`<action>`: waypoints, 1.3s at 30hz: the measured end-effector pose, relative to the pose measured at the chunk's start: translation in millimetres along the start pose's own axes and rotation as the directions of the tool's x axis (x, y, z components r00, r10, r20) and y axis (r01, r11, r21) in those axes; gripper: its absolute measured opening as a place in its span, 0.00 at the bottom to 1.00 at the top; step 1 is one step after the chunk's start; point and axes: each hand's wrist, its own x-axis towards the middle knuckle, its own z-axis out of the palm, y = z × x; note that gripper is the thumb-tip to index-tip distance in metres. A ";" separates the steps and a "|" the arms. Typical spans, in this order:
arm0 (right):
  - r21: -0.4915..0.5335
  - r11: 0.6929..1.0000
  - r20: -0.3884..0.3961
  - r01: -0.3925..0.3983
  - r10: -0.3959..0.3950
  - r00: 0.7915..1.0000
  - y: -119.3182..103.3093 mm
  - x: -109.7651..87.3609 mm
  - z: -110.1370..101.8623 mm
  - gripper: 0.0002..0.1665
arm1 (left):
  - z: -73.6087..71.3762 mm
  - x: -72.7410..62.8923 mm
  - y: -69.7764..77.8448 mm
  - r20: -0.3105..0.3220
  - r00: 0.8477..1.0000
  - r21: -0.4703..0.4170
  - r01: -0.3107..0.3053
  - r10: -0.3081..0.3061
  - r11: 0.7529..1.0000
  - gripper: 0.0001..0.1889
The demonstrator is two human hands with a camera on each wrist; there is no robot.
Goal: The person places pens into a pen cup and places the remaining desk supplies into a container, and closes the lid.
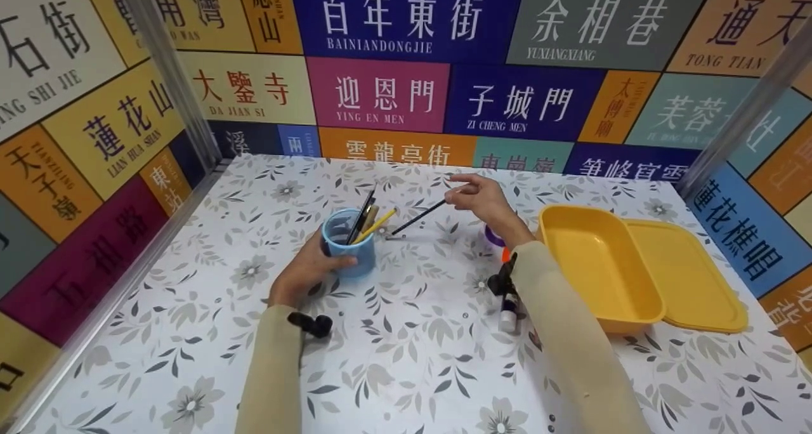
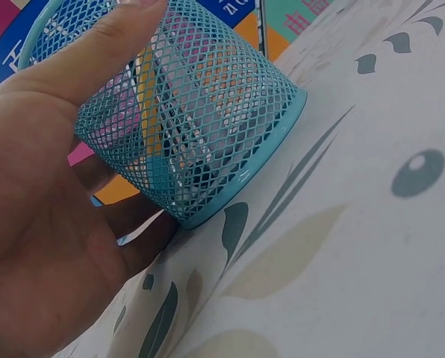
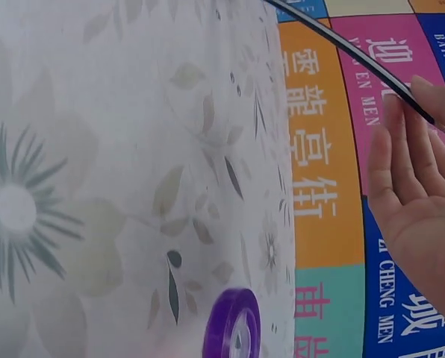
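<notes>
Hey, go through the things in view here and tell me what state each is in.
Blue mesh cup: open-topped, gripped by the left hand.
Yellow stick: inside the cup, leaning.
Black stick: slanted, outside the cup, pinched by the right hand.
Yellow box: open.
Lid: off, lying beside the box.
Purple roll: resting on the table.
White-ended tube: partly hidden, can't tell if capped.

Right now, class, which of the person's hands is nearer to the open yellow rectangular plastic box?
Right. The right hand is just left of the box, pinching a thin black stick; the left hand is farther left, gripping a round light-blue mesh cup.
</notes>
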 end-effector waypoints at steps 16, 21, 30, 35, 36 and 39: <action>0.320 0.947 -0.158 0.038 0.014 0.987 -7.0 -8.4 18.7 0.26 | -2.8 0.3 -4.1 0.002 1.000 0.012 0.004 -0.004 1.000 0.55; 0.365 0.930 -0.134 0.054 -0.004 0.991 -11.8 -13.4 26.7 0.22 | -2.7 1.1 -5.1 0.000 1.000 0.009 0.002 -0.002 1.000 0.54; 0.483 0.867 -0.148 0.126 -0.061 0.987 -35.8 -25.1 30.2 0.20 | -0.8 0.5 -2.8 -0.006 0.999 0.010 0.040 -0.040 0.999 0.54; 0.533 0.826 -0.164 0.182 -0.111 0.980 -55.9 -34.3 31.0 0.19 | -0.4 1.6 -1.3 -0.005 0.999 -0.002 0.053 -0.053 0.999 0.54; 0.536 0.822 -0.170 0.193 -0.119 0.978 -59.5 -36.3 31.9 0.18 | -0.4 2.2 -1.4 -0.002 0.999 -0.005 0.050 -0.050 0.999 0.54; 0.551 0.805 -0.190 0.220 -0.136 0.972 -69.0 -42.4 35.6 0.13 | -0.2 4.0 -2.3 0.007 0.999 -0.009 0.039 -0.039 0.999 0.54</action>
